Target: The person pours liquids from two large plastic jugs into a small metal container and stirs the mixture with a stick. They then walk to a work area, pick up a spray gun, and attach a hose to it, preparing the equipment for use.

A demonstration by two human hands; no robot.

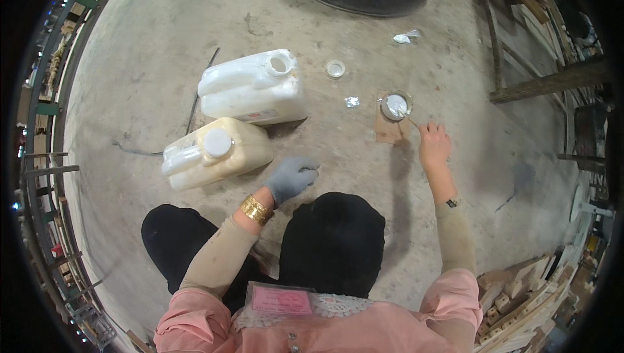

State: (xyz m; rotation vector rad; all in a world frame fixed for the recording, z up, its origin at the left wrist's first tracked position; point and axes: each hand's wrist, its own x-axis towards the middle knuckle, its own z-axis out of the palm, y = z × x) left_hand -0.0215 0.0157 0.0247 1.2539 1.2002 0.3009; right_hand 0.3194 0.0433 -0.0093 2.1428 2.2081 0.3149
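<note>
Head view: you look to be midway through the work at the small round pot; I'd call it unfinished, since the thin stick dips into its mouth. Done, judging by how things lie: pale stuff is in the pot, and the white jug stands uncapped, while the cream jug has its white cap on. Left: likely more work on the pale stuff, but how much I can't tell; at this size I can't judge if it's smooth or lumpy. Grip: your bare right hand has a narrow finger hold on the stick's near end. Your left hand, grey glove on, has bent fingers near the cream jug and your knee; nothing visible in it, and how tight it's closed I can't tell. Pot location: right of centre, on the brown cardboard on the floor, just ahead and left of your right hand. Pot looks round and upright, yellowish-tan wall, greyish-white contents below the rim; depth unclear. Nearby: crumpled silvery scrap left of the cardboard, apart from it; white ring-shaped piece beyond that; clear bag with something white in it, farther out.
</note>
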